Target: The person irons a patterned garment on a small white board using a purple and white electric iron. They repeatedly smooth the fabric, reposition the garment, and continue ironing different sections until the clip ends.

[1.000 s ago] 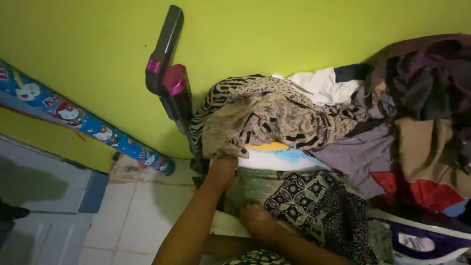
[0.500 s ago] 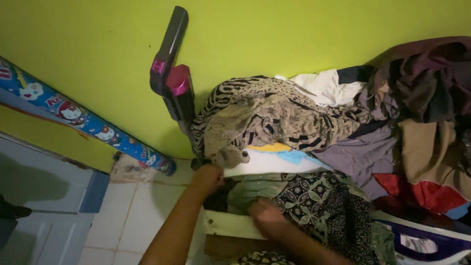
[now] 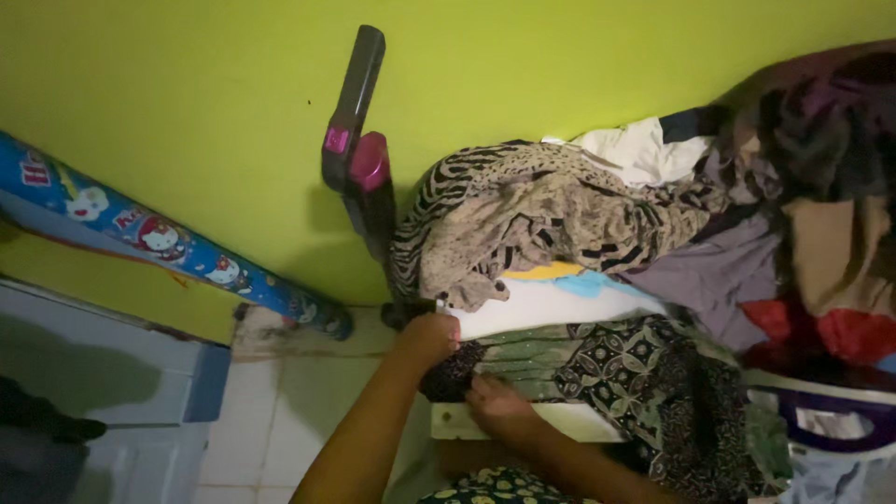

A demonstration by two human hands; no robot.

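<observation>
At the very bottom there is a bit of dark cloth with yellow flowers (image 3: 499, 489). Just above it, the right hand (image 3: 497, 405) rests on the near edge of a green and black patterned cloth (image 3: 597, 364). Its fingers are bent and press down on the cloth, near a pale white board (image 3: 560, 425) that the cloth lies over. I cannot tell if the fingers pinch the cloth or only press on it.

The left hand (image 3: 431, 336) is a little farther away, at the left end of the same cloth. It is closed tight around a dark bunched corner of it. The cloth spreads from the two hands off to the right.

To the right, at the near corner, there is an iron (image 3: 831, 420) with a purple and white handle. To the left, below the arms, is a pale tiled floor (image 3: 280, 411).

Behind the patterned cloth lies a white cloth with yellow and blue patches (image 3: 551, 294). On top of that sits a brown and black striped cloth (image 3: 532, 215), all heaped up. More clothes are piled to the right: a purple-grey cloth (image 3: 719, 275), a red one (image 3: 854, 331), a white one (image 3: 639, 149) and dark ones (image 3: 821, 112).

Leaning on the green wall (image 3: 187, 93) is a dark stick vacuum with pink parts (image 3: 359, 159). Farther left, a blue roll with cartoon pictures (image 3: 168, 243) leans there too.
</observation>
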